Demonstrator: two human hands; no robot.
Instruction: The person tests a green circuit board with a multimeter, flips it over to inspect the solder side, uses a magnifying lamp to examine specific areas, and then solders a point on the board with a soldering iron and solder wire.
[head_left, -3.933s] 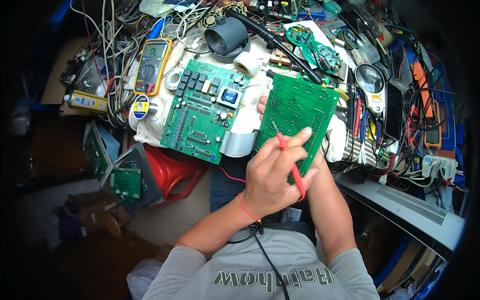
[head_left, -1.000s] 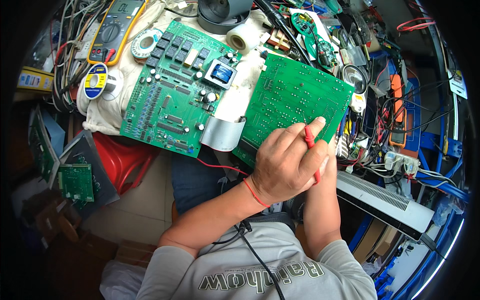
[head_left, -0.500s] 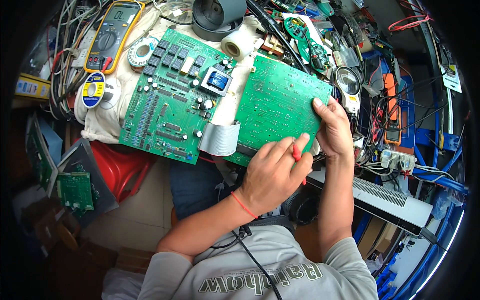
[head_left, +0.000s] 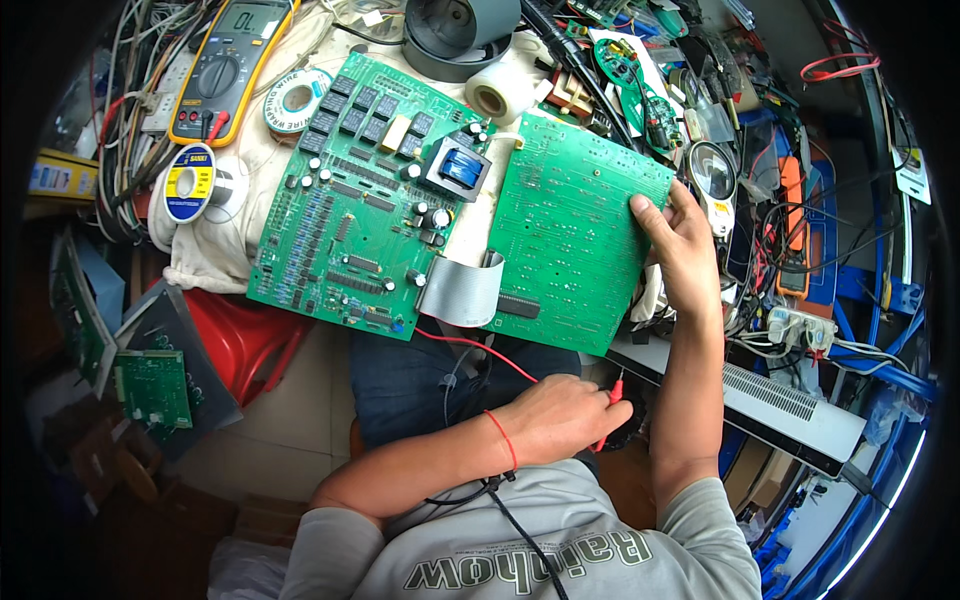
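Observation:
My left hand (head_left: 558,416) is closed around a red test probe (head_left: 611,408) low over my lap, below the boards; a red wire (head_left: 470,347) runs from it. My right hand (head_left: 682,243) grips the right edge of a green circuit board (head_left: 570,235) lying solder side up. A grey ribbon cable (head_left: 462,294) joins this board to a larger green board (head_left: 360,195) on its left, which carries black relays and a blue transformer. Both boards rest on a white cloth (head_left: 215,262).
A yellow multimeter (head_left: 228,68), two solder spools (head_left: 190,182), a tape roll (head_left: 497,95) and a magnifier (head_left: 711,172) lie around the boards. Tangled cables fill the right side. A red stool (head_left: 235,340) and smaller green boards (head_left: 153,388) sit at the left.
My left hand has drawn the red probe off the board and down toward my lap. My right hand now holds the board's right edge, higher up.

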